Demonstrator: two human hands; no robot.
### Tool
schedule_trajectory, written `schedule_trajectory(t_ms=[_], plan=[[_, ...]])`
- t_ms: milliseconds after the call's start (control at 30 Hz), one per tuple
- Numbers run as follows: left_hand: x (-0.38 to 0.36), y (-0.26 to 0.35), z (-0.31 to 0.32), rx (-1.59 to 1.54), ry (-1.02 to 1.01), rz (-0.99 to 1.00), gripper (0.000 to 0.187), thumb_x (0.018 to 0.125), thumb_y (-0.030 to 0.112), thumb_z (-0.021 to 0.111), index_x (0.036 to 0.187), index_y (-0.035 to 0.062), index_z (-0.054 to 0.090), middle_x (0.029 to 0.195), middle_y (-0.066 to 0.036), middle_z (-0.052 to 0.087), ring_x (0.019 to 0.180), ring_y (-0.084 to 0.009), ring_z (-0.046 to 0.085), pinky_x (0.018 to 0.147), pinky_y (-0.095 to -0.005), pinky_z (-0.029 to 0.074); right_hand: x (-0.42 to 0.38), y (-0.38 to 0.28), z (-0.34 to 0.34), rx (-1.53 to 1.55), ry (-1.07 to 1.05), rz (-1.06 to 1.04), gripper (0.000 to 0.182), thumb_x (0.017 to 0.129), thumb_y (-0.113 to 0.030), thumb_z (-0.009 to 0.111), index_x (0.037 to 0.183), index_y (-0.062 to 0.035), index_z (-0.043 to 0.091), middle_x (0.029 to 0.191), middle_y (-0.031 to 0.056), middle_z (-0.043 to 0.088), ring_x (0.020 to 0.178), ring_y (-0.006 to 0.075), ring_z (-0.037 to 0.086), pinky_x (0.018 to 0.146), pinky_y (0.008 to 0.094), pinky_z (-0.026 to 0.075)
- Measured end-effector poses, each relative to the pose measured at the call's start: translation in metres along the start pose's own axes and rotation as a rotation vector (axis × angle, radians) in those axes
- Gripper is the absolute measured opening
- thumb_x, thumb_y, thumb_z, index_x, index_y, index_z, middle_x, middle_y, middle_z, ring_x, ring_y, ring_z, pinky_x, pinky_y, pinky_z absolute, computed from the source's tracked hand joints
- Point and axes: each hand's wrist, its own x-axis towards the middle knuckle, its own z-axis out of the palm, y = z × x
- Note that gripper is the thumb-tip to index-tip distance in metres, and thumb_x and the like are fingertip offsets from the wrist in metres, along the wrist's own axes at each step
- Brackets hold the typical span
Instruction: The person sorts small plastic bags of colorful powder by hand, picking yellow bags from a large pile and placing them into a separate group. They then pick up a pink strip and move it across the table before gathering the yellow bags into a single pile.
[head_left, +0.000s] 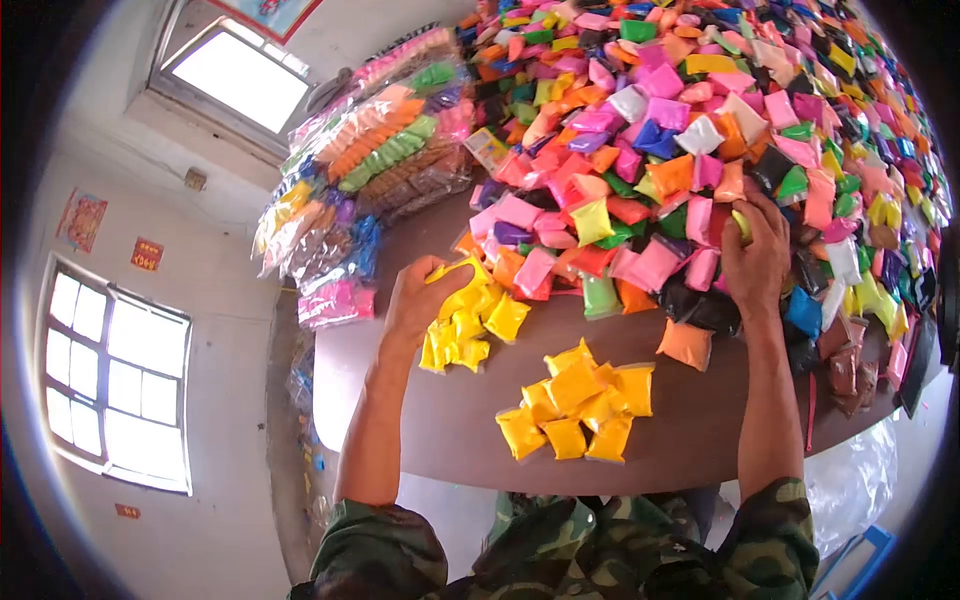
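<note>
My left hand (413,298) is closed round a puffy yellow packet (455,287) at the left side of the table, its thumb lying over the packet. Several more yellow packets (466,333) lie bunched just below its fingers. Up in the big heap of coloured packets (655,145), my right hand (757,255) has its fingers curled about a small yellow-green packet (741,227), mostly covered by the hand. Between my forearms, nearer the table's front edge, sits a separate cluster of yellow packets (577,385).
The brown table (450,420) has a curved front edge. A lone orange packet (685,344) lies before the heap. Clear bags of sorted packets (385,140) are stacked at the back left. Brown packets (846,365) lie at the right edge, above clear plastic (855,480).
</note>
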Motion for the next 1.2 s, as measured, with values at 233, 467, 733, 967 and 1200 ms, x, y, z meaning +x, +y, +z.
schedule_trajectory(t_ms=[233,467,733,967,1200], plan=[[-0.01,-0.053,-0.022,0.191,0.221,-0.006,0.043,0.091,0.042,0.079,0.1,-0.0001,0.075,0.09,-0.01,0.075,0.083,-0.0158,0.068,0.075,-0.0341,0.053,0.0,-0.001,-0.002,-0.015,-0.02,0.003,0.031,0.087,-0.014,0.069,0.115,-0.0032,0.073,0.13,0.0156,0.067,0.121,0.0378,0.061,0.106,0.046,0.049],[-0.019,-0.089,-0.001,0.442,0.394,0.297,0.04,0.096,0.039,0.073,0.109,0.0013,0.072,0.106,-0.018,0.073,0.101,-0.0326,0.068,0.089,-0.044,0.053,0.001,0.0,-0.002,0.017,0.01,-0.049,0.028,0.087,-0.012,0.068,0.113,-0.0024,0.073,0.126,0.0175,0.067,0.118,0.0392,0.062,0.103,0.0471,0.05],[-0.026,-0.111,0.004,0.574,0.572,0.463,0.03,0.099,0.023,0.069,0.12,0.0021,0.066,0.122,-0.019,0.068,0.116,-0.0389,0.061,0.101,-0.0496,0.048,0.003,-0.007,-0.006,0.013,-0.016,-0.022,0.028,0.086,-0.011,0.068,0.112,-0.0016,0.073,0.127,0.0168,0.066,0.118,0.0386,0.061,0.104,0.0471,0.049],[-0.023,-0.02,0.039,0.501,0.471,0.605,0.035,0.092,0.02,0.078,0.12,0.002,0.067,0.126,-0.017,0.067,0.119,-0.0375,0.061,0.103,-0.0471,0.049,0.002,-0.007,-0.004,-0.001,-0.005,-0.022,0.028,0.086,-0.011,0.069,0.112,-0.0021,0.073,0.127,0.0151,0.066,0.118,0.037,0.061,0.103,0.0467,0.05],[0.003,0.068,0.136,0.31,0.162,0.813,0.041,0.084,0.023,0.084,0.12,0.0082,0.069,0.12,-0.014,0.071,0.112,-0.0349,0.068,0.094,-0.0449,0.057,0.002,-0.01,-0.005,0.011,0.007,-0.02,0.027,0.085,-0.009,0.07,0.11,-0.0013,0.073,0.124,0.0164,0.067,0.118,0.0384,0.061,0.103,0.047,0.049]])
